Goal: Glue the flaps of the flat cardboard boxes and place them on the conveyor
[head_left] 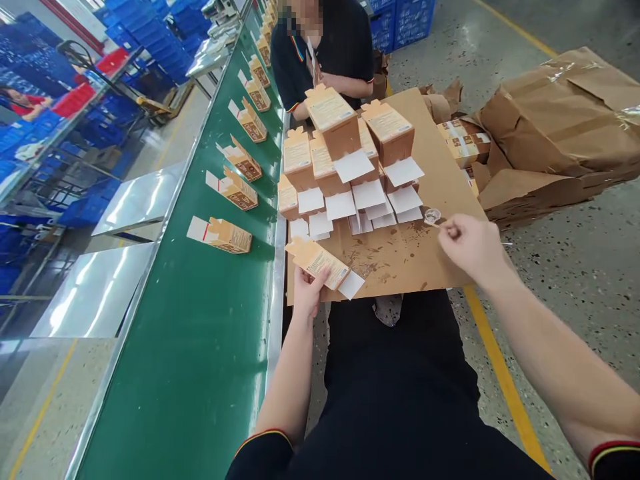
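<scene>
My left hand (309, 293) is closed around a small orange-and-white carton (320, 263), tilted over the near edge of the cardboard-topped table (420, 267). White flaps stick out at the carton's lower end. At the table's right side my right hand (467, 243) is closed, fingertips pinched on what looks like a thin stick (433, 224). The stick's tip is beside a small clear cup (432, 215). A stack of similar cartons (333, 127) stands just beyond both hands, their white flaps hanging toward me.
A green conveyor belt (200, 347) runs along my left, carrying a row of cartons (230, 235). Across the table a person (325, 53) stands with a flat piece in hand. Large brown paper-wrapped packages (565, 120) lie to the right. Blue crates (413, 23) stand behind.
</scene>
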`<state>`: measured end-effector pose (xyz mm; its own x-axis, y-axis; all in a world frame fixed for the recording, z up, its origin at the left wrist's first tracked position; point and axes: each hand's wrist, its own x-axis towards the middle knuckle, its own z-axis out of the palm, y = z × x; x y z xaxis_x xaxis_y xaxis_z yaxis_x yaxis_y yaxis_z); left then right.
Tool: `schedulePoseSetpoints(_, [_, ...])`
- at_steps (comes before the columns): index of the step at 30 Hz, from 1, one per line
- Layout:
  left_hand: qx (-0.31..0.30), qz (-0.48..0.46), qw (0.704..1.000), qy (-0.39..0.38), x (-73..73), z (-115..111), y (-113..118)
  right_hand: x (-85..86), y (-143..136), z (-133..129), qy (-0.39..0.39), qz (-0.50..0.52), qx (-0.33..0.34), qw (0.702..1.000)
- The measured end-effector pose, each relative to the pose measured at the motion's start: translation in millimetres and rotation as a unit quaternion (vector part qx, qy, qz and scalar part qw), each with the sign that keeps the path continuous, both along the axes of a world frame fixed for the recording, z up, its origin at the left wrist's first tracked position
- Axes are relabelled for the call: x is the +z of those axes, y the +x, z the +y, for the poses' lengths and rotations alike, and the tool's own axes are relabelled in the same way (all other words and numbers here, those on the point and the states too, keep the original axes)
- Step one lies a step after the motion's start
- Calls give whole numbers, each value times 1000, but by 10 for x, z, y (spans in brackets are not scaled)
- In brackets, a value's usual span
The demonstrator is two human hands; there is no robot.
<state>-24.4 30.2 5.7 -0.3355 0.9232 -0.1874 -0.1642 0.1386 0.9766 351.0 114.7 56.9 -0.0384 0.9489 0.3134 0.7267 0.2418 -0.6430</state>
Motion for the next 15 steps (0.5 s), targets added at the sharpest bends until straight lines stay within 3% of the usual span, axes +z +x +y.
schedulePoseSetpoints(4, [2, 1, 1000, -3, 24, -17, 6, -289, -716, -741, -5, 80, 134, 988])
schedulePoseSetpoints(8, [22, 2, 999, 26, 89, -58, 60, -590, -1268, -1065, 19, 53, 178, 982])
schedulePoseSetpoints(11, [31, -8, 999, 33, 130, -82, 101, -702, -1386, -1117, 7, 23, 183, 983])
schedulePoseSetpoints(15, [33, 18, 998, 43, 109, -140, 178, -674, -1348, -1232, 11, 46, 209, 977])
